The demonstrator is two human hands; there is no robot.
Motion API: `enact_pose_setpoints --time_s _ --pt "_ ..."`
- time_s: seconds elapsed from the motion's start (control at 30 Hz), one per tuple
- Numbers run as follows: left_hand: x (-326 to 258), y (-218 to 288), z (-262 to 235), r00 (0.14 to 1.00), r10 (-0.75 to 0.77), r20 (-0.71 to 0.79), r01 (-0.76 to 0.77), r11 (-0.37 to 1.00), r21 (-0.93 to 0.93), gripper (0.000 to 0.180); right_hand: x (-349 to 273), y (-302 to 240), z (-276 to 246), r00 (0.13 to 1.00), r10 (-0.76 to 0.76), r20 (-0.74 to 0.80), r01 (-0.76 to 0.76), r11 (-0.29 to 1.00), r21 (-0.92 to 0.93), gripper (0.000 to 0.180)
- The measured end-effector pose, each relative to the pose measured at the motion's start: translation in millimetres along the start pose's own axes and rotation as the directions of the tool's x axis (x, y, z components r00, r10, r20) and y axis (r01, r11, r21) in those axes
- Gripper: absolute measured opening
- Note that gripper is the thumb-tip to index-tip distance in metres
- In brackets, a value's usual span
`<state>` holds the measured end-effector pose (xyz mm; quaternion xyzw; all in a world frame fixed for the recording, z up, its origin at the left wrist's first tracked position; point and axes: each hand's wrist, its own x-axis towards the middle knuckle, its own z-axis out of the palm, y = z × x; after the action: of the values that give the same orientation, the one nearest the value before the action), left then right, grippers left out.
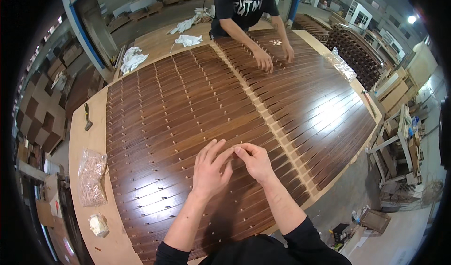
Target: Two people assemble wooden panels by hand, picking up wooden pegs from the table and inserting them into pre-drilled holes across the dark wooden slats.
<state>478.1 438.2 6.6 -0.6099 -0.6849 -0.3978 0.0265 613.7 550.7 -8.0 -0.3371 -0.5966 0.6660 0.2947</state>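
Note:
Over the near middle of dark brown wooden slats (188, 124), my two hands meet at the fingertips. My left hand (210, 168) is open, its fingers apart and its palm turned down out of sight. Its index finger touches the fingertips of my right hand (254, 162), whose thumb and index finger are pinched together. Whatever lies in that pinch is too small to make out. Short light wooden dowels (198, 123) stand in rows along the slats, and one dowel (241, 143) shows just beyond my right fingertips.
A light wooden strip (253, 97) divides the slats. Across the table a co-worker's hands (264, 60) reach low over the slats. A hammer (88, 117), a clear bag of dowels (92, 176) and a whitish lump (98, 224) lie on the left border. White cloths (189, 40) lie at the back.

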Motion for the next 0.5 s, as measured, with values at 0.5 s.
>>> enact_pose_setpoints --time_s 0.5 --pt "-151 -101 -70 0.757 -0.551 -0.351 0.595 0.804 0.022 0.043 30 29 -50 0.976 0.145 -0.159 -0.092 0.949 0.302 0.012"
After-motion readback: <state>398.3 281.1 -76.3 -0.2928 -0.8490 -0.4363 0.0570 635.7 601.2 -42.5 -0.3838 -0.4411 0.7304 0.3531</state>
